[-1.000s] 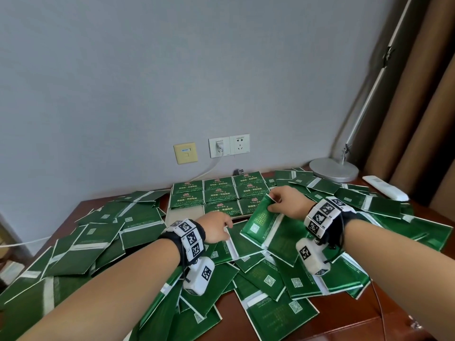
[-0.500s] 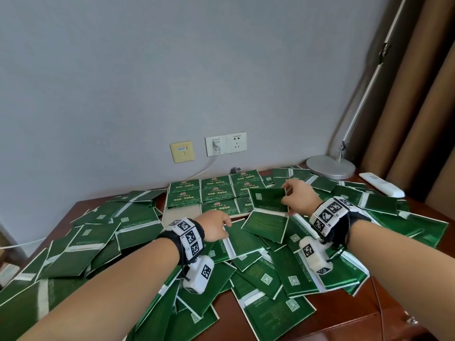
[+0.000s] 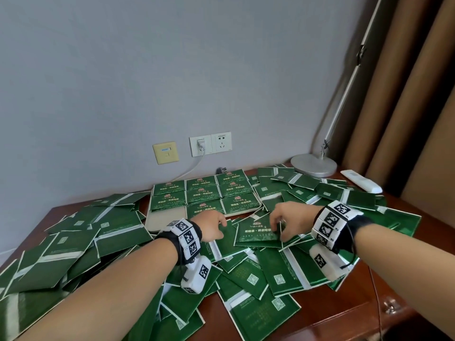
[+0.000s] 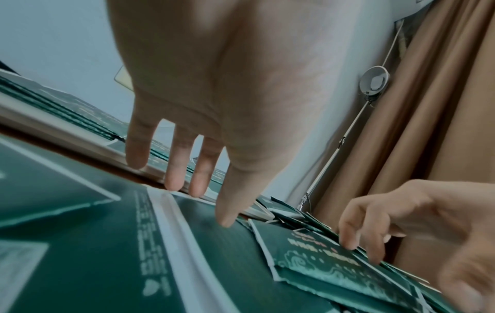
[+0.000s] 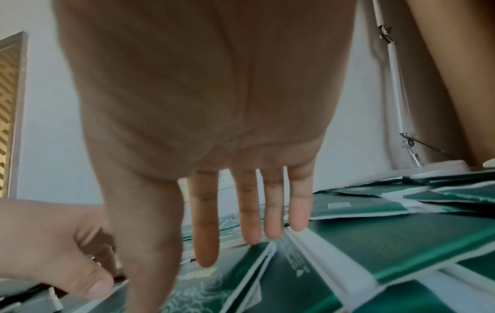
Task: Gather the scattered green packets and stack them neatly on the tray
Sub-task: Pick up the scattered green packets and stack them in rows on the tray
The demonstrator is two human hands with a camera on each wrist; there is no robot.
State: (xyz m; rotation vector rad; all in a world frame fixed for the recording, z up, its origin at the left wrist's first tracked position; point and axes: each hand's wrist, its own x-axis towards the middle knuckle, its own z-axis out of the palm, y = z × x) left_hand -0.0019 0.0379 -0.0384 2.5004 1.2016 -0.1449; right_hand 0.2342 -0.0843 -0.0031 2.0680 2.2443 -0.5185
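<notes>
A brown wooden table (image 3: 327, 323) is covered with scattered green packets (image 3: 73, 244), piled flat and crooked on top of each other. At the back, near the grey wall (image 3: 172, 70), a pale tray (image 3: 162, 219) is seen. Packets are laid on the tray in neat rows, face up, and its front left corner is left bare. A silver lamp base (image 3: 314, 164) and a white remote (image 3: 362, 181) are found at the far right, beside the brown curtain (image 3: 406, 119).

One packet (image 3: 258, 233) with its printed side up is lying on the pile just in front of the tray. Its right edge is touched by the right hand (image 3: 288, 217), whose fingers (image 5: 250, 213) are stretched out straight and pointed down; nothing is gripped. The left hand (image 3: 209, 226) is held just left of this packet, over the pile. Its fingers (image 4: 174, 165) are straight and a little spread, and nothing is held.
</notes>
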